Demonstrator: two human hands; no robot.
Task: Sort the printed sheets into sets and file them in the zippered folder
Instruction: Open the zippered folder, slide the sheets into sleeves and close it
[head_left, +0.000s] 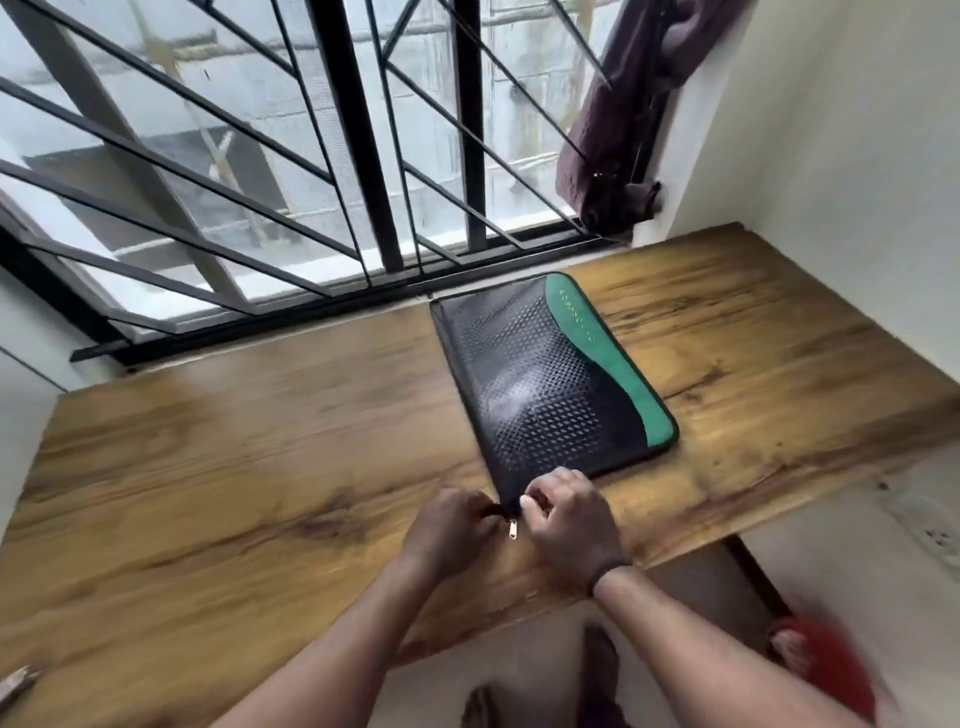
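Note:
A black zippered folder (540, 374) with a green band along its right side lies flat on the wooden table (234, 467), angled toward the window. My left hand (449, 525) pinches the folder's near corner from the left. My right hand (569, 512) grips the same corner from the right, fingers curled by the zipper. A silver zipper pull (513, 529) hangs down between the two hands. No printed sheets are in view.
A barred window (311, 182) runs along the table's far edge, with a dark cloth (618, 130) hanging at its right end. White walls close in on both sides. A small metallic object (18, 683) lies at the table's near left corner.

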